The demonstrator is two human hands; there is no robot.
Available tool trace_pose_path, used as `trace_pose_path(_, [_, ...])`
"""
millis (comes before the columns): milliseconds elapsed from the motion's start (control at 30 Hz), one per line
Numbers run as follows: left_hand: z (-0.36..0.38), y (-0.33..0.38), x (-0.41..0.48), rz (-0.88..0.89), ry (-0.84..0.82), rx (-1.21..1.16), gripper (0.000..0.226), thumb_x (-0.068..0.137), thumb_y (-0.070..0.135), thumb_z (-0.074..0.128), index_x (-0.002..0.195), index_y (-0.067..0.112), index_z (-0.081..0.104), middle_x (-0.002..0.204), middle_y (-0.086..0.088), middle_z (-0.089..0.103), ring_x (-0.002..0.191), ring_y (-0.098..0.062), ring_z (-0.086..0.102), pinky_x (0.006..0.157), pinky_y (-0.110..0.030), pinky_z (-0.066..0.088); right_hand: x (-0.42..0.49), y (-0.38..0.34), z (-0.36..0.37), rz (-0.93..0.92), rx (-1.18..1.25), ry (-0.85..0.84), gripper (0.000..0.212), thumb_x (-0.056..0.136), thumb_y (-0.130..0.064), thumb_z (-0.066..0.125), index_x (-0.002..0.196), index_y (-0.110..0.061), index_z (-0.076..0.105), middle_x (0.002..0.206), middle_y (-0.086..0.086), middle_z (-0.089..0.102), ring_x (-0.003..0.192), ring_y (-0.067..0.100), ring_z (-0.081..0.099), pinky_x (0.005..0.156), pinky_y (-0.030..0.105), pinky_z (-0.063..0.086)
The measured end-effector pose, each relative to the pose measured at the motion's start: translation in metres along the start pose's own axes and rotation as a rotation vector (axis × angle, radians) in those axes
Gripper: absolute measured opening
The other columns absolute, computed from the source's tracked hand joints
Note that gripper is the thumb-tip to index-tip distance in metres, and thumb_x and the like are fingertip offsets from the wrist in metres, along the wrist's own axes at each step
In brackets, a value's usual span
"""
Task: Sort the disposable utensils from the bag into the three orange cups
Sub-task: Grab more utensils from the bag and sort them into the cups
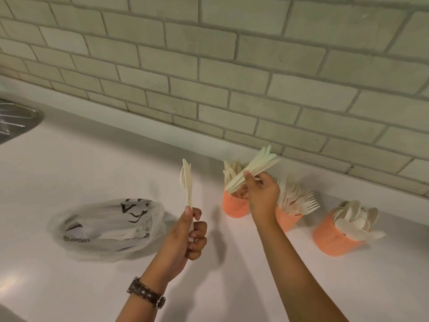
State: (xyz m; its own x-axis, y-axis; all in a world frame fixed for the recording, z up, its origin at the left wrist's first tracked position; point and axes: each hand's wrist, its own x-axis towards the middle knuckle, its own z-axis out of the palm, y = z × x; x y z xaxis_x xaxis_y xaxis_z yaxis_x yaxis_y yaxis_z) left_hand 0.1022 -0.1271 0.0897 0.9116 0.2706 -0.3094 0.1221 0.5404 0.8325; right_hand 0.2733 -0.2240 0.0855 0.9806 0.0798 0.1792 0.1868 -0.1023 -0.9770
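Three orange perforated cups stand in a row by the tiled wall. The left cup (233, 205) holds knives, the middle cup (287, 220) holds forks (296, 196), the right cup (329, 238) holds spoons (352, 219). My right hand (262, 194) grips a bundle of cream knives (255, 168) slanted just above the left cup. My left hand (188, 233) holds a couple of knives (186, 182) upright by their handles, left of the cups. A crumpled clear plastic bag (104, 226) lies on the counter to the left.
A white counter (92, 163) runs along a grey tiled wall (209, 66). A metal sink edge (18, 119) shows at the far left. A watch (146, 292) sits on my left wrist.
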Motion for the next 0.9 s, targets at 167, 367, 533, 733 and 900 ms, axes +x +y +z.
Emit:
trace_pose_path(167, [0.000,-0.001,-0.002,-0.028,0.006,-0.088,0.043,0.079,0.063,0.031,0.074,0.023,0.043,0.054,0.007,0.027,0.039,-0.004,0.017,0.041,-0.013,0.010,0.010,-0.001,-0.010,-0.075,-0.075,0.038,0.010,0.085,-0.015,0.064,0.076,-0.011,0.066,0.063,0.015,0.064,0.056,0.029,0.062,0.059,0.031,0.050])
trace_pose_path(367, [0.004,-0.004,-0.001,-0.040,-0.038,-0.049,0.028,0.087,0.046,0.035,0.073,0.022,0.041,0.055,0.007,0.031,0.039,-0.004,0.017,0.038,-0.012,0.013,-0.001,0.040,0.000,0.056,-0.599,-0.188,0.032,0.078,-0.019,0.063,0.051,-0.012,0.048,0.046,0.000,0.045,0.051,0.021,0.046,0.052,0.027,0.034])
trace_pose_path(533, [0.008,-0.008,0.000,-0.012,-0.065,0.047,0.023,0.091,0.040,0.039,0.080,0.021,0.045,0.057,0.006,0.037,0.040,-0.006,0.018,0.037,-0.013,0.017,0.010,0.028,-0.012,0.156,-0.623,-0.387,0.025,0.078,-0.032,0.069,0.070,-0.008,0.066,0.065,0.006,0.064,0.066,0.020,0.056,0.056,0.026,0.038])
trace_pose_path(733, [0.024,-0.017,0.003,0.149,0.015,0.284,0.025,0.099,0.029,0.035,0.090,0.017,0.056,0.065,0.005,0.043,0.046,-0.008,0.025,0.043,-0.017,0.025,-0.029,-0.006,-0.044,-0.054,-0.491,-0.240,0.024,0.081,-0.025,0.069,0.103,-0.016,0.070,0.091,-0.001,0.066,0.069,0.010,0.058,0.065,0.020,0.043])
trace_pose_path(900, [0.041,-0.022,0.003,0.280,0.040,0.457,0.027,0.097,0.022,0.041,0.093,0.015,0.067,0.065,0.004,0.053,0.055,-0.008,0.044,0.053,-0.016,0.040,-0.076,-0.040,-0.061,0.172,0.046,-0.338,0.005,0.078,-0.014,0.073,0.082,-0.011,0.073,0.077,0.001,0.072,0.053,0.011,0.061,0.054,0.025,0.053])
